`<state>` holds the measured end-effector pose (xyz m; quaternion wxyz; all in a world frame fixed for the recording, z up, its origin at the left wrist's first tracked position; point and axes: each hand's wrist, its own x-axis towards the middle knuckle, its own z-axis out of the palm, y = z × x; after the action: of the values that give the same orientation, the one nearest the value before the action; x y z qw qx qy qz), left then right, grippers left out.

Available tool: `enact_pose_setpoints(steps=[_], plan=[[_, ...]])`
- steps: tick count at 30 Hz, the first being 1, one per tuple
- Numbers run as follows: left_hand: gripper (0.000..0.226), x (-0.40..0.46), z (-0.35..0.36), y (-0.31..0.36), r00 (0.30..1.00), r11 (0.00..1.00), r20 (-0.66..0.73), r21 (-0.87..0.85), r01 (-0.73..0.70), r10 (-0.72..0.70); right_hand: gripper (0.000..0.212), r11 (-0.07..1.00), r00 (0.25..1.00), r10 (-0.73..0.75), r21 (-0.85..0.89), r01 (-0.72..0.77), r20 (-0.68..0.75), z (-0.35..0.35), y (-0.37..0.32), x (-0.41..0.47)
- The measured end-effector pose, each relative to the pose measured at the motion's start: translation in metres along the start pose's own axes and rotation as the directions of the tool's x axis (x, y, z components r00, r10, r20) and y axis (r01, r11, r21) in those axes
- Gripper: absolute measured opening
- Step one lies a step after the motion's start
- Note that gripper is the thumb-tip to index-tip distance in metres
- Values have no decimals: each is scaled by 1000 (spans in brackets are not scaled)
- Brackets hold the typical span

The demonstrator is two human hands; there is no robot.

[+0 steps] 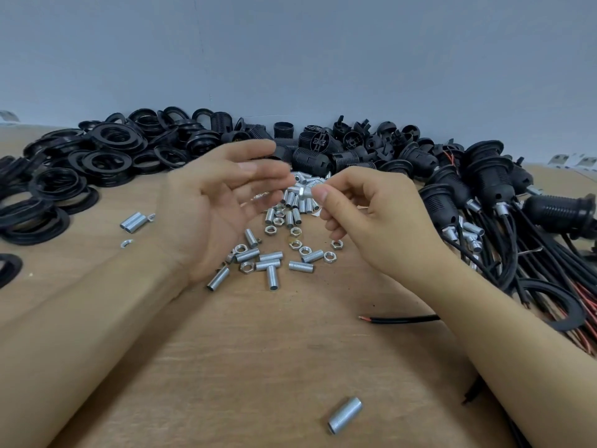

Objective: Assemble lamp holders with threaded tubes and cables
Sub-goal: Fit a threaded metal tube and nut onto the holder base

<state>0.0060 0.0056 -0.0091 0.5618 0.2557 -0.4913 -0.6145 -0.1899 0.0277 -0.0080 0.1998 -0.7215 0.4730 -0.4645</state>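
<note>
My right hand pinches a short silver threaded tube with a hex nut on it between thumb and forefinger, held above the pile. My left hand hovers beside it, palm turned inward, fingers straight and blurred, holding nothing. Below both hands lies a scatter of silver threaded tubes and hex nuts on the wooden table. Black lamp holder bodies are heaped at the back. Assembled holders with black cables lie at the right.
A large heap of black threaded rings covers the left of the table. One loose tube lies near the front edge. A loose black cable with red and bare ends lies under my right forearm. A grey wall stands behind.
</note>
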Motion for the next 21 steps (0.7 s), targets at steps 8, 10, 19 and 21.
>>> enact_pose_setpoints(steps=[8, 10, 19, 21], plan=[[35, -5, 9, -4, 979, 949, -16, 251, -193, 204, 16, 991, 998, 60, 119, -60, 5, 1, 4, 2], [39, -5, 11, -4, 984, 942, -6, 288, -170, 179, 16, 989, 998, 58, 133, -58, 9, 1, 5, 2], [56, -5, 12, -9, 985, 907, 19, 387, -168, 174, 16, 987, 998, 63, 149, -65, 18, 2, 4, 2], [61, -7, 15, -7, 970, 930, 13, 280, -236, 242, 16, 988, 998, 62, 142, -61, -1, 4, 4, 1]])
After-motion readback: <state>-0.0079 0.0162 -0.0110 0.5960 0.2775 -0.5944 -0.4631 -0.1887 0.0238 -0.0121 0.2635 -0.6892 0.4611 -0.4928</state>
